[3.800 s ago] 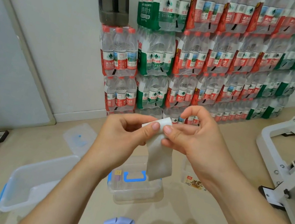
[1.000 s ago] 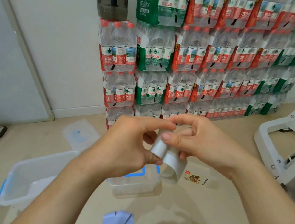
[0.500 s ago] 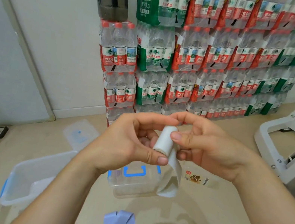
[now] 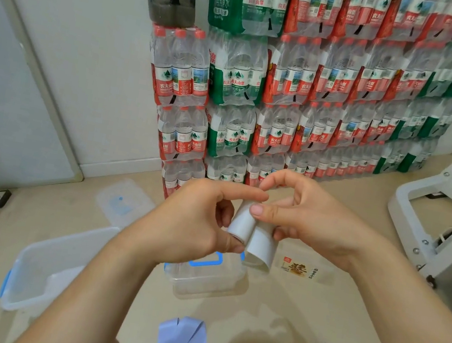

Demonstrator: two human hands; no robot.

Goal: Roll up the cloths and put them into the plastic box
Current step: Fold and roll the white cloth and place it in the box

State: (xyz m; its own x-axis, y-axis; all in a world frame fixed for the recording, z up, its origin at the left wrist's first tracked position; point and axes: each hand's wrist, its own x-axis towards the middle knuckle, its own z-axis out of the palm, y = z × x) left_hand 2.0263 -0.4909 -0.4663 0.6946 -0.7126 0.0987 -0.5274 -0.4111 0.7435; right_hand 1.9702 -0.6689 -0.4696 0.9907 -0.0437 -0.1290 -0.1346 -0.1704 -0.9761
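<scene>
The white cloth (image 4: pixel 243 222) is mostly rolled and tilted near upright in mid-air, its loose tail hanging lower right. Your left hand (image 4: pixel 195 220) pinches the roll's ends; your right hand (image 4: pixel 301 215) thumbs its top. The clear plastic box (image 4: pixel 205 282) sits on the floor directly below, nearer your left grip.

Shrink-wrapped water-bottle packs (image 4: pixel 308 89) stacked against a white wall (image 4: pixel 84 40), beige floor (image 4: pixel 299 314), white metal frame (image 4: pixel 437 196) at right.
</scene>
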